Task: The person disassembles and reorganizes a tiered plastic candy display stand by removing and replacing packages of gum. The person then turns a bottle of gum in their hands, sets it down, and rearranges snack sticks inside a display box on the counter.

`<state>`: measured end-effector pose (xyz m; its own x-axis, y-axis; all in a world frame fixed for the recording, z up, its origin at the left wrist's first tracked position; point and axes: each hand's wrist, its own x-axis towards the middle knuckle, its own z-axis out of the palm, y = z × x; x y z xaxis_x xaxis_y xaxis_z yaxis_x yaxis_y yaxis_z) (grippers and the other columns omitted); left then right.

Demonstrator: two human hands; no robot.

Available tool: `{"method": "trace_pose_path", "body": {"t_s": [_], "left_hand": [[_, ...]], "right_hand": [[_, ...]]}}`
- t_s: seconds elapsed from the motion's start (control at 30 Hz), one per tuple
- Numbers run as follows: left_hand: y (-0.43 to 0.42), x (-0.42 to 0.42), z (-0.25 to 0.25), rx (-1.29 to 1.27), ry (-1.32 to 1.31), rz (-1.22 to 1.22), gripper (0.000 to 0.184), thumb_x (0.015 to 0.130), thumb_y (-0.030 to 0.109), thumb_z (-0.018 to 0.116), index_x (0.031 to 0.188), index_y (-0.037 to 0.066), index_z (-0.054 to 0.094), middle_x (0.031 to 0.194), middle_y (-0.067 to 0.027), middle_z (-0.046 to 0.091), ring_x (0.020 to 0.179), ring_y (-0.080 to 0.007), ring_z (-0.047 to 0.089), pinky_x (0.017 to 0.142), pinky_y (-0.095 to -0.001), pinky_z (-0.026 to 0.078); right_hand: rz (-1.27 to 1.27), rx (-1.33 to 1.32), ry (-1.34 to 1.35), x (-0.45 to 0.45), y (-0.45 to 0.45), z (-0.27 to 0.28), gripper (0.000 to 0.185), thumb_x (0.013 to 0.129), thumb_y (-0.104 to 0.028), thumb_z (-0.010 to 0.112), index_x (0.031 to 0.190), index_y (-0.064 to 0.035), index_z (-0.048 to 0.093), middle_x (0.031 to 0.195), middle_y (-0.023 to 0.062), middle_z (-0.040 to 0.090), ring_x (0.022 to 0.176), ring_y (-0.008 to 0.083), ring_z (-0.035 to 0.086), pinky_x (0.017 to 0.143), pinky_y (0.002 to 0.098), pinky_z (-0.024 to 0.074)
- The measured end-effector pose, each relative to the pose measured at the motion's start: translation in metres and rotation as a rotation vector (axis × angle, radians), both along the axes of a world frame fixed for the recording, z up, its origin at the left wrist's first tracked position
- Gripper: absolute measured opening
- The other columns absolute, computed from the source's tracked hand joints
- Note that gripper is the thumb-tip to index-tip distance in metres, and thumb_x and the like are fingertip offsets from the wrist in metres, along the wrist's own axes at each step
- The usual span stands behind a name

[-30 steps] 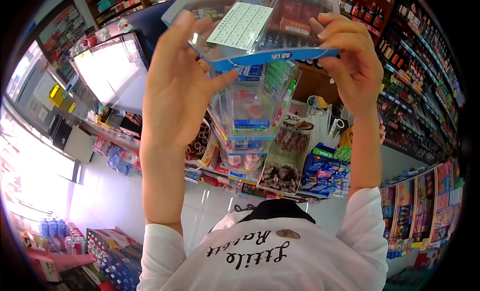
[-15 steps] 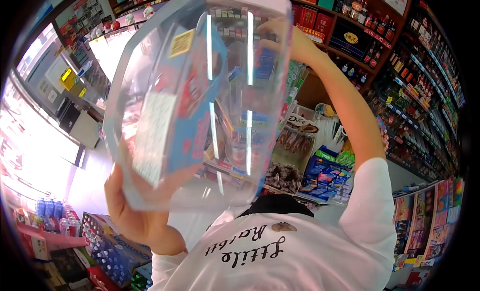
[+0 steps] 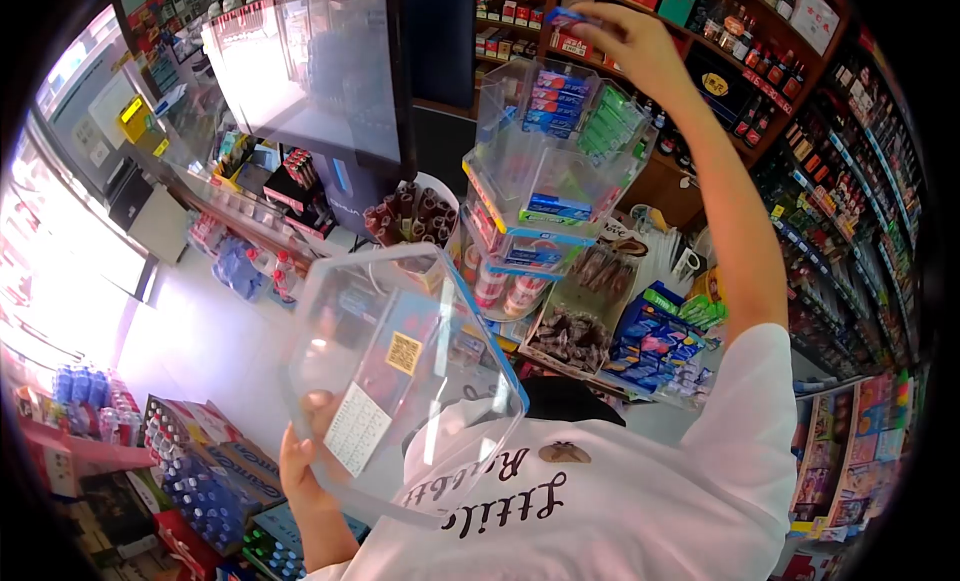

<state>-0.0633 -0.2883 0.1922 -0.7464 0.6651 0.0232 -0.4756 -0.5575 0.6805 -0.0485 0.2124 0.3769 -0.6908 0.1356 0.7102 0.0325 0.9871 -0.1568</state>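
Note:
A clear plastic box (image 3: 440, 381) is tilted in front of my chest, with a QR-code sticker and a white printed label on its panel. My left hand (image 3: 312, 471) grips its lower left edge, fingers partly seen through the plastic. Up high, my right hand (image 3: 635, 46) pinches a small blue gum pack (image 3: 566, 17), its print too small to read. Below that hand stands a tiered clear display rack (image 3: 545, 171). Blue packs (image 3: 556, 103) and green packs (image 3: 612, 121) sit in its upper compartments.
A large monitor (image 3: 310, 76) stands on the counter left of the rack. Near the rack are a tub of brown-wrapped sticks (image 3: 412, 213), a bin of brown packets (image 3: 570, 331) and blue bags (image 3: 655, 346). Shelves of bottles (image 3: 840, 181) line the right side.
The clear box has dropped lower and away from my face, uncovering the rack and monitor. My right hand has risen and now shows a blue gum pack in its fingers.

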Motion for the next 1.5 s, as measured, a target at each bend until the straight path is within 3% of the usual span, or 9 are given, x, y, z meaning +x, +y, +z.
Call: {"method": "trace_pose_path", "body": {"t_s": [0.07,0.13,0.23,0.5,0.87,1.13,1.33,1.37,1.5], "left_hand": [[-0.003,-0.004,-0.022,0.002,-0.072,-0.038,0.054,0.081,0.022,0.062,0.124,-0.005,0.044,0.121,-0.0253,0.054,0.109,-0.0317,0.059,0.087,-0.0403,0.053],[0.0,-0.005,-0.034,-0.023,-0.133,-0.058,0.053,0.081,0.021,0.063,0.124,-0.004,0.044,0.123,-0.0252,0.054,0.111,-0.0323,0.058,0.089,-0.0418,0.052],[0.009,-0.014,-0.051,0.008,-0.178,-0.16,0.058,0.08,0.017,0.061,0.129,-0.005,0.04,0.124,-0.0275,0.053,0.112,-0.0378,0.057,0.092,-0.0476,0.051],[0.035,-0.031,-0.067,0.07,-0.259,-0.527,0.055,0.083,0.013,0.055,0.132,-0.003,0.036,0.136,-0.0264,0.042,0.123,-0.0372,0.047,0.101,-0.0502,0.041],[0.031,-0.048,-0.095,0.165,-0.372,-0.704,0.053,0.085,0.007,0.05,0.135,0.002,0.035,0.142,-0.028,0.035,0.128,-0.0377,0.042,0.104,-0.0499,0.036],[0.028,-0.058,-0.099,0.08,-0.265,-0.628,0.053,0.084,0.016,0.054,0.131,-0.001,0.038,0.138,-0.0275,0.041,0.121,-0.0407,0.049,0.095,-0.0543,0.046],[0.024,-0.056,-0.104,0.081,-0.304,-0.615,0.052,0.084,0.014,0.053,0.131,-0.001,0.036,0.138,-0.0298,0.038,0.122,-0.0427,0.047,0.094,-0.0568,0.047],[0.023,-0.056,-0.106,0.082,-0.316,-0.614,0.052,0.084,0.014,0.053,0.131,0.0,0.035,0.139,-0.0301,0.038,0.122,-0.0429,0.047,0.093,-0.057,0.047],[0.021,-0.056,-0.109,0.074,-0.337,-0.606,0.052,0.084,0.013,0.052,0.131,0.0,0.035,0.138,-0.0298,0.038,0.123,-0.0426,0.046,0.095,-0.0555,0.046]], "right_hand": [[0.144,-0.083,-0.062,0.015,-0.033,0.009,0.031,0.092,-0.029,0.061,0.114,-0.0079,0.062,0.082,0.0014,0.061,0.079,0.0076,0.056,0.07,0.0235,0.044],[0.458,-0.303,-0.186,0.018,-0.05,0.009,0.025,0.09,-0.025,0.059,0.106,-0.0066,0.064,0.094,0.0056,0.064,0.085,0.0178,0.062,0.078,0.0313,0.0481],[0.471,-0.182,-0.387,0.021,-0.068,0.011,0.023,0.095,-0.023,0.054,0.108,-0.0051,0.059,0.085,0.002,0.061,0.08,0.0106,0.057,0.074,0.0276,0.0454],[0.152,-0.364,-0.624,-0.008,-0.086,-0.003,0.035,0.096,-0.022,0.052,0.125,-0.0021,0.049,0.083,0.0052,0.062,0.074,0.0082,0.052,0.074,0.0244,0.0428],[-0.255,-0.315,-0.689,-0.02,-0.122,0.018,0.038,0.09,-0.029,0.058,0.111,0.0017,0.062,0.086,0.0002,0.064,0.071,0.004,0.05,0.059,0.0217,0.0376],[-0.281,-0.389,-0.876,-0.032,-0.117,0.01,0.049,0.09,-0.041,0.058,0.114,0.0017,0.062,0.097,0.0048,0.064,0.082,0.011,0.053,0.072,0.0252,0.0441],[-0.375,-0.809,-0.819,-0.031,-0.1,-0.015,0.065,0.093,-0.06,0.043,0.12,-0.0028,0.059,0.123,0.0113,0.058,0.112,0.0207,0.051,0.097,0.0372,0.0399],[-0.336,-0.879,-0.745,-0.031,-0.099,-0.021,0.06,0.093,-0.06,0.042,0.09,-0.0041,0.065,0.097,0.004,0.056,0.097,0.0118,0.045,0.098,0.0334,0.0326],[-0.306,-1.077,-0.835,-0.037,-0.093,-0.028,0.078,0.089,-0.07,0.035,0.102,0.0002,0.066,0.103,0.0108,0.06,0.101,0.0182,0.05,0.099,0.0383,0.0344]]}}
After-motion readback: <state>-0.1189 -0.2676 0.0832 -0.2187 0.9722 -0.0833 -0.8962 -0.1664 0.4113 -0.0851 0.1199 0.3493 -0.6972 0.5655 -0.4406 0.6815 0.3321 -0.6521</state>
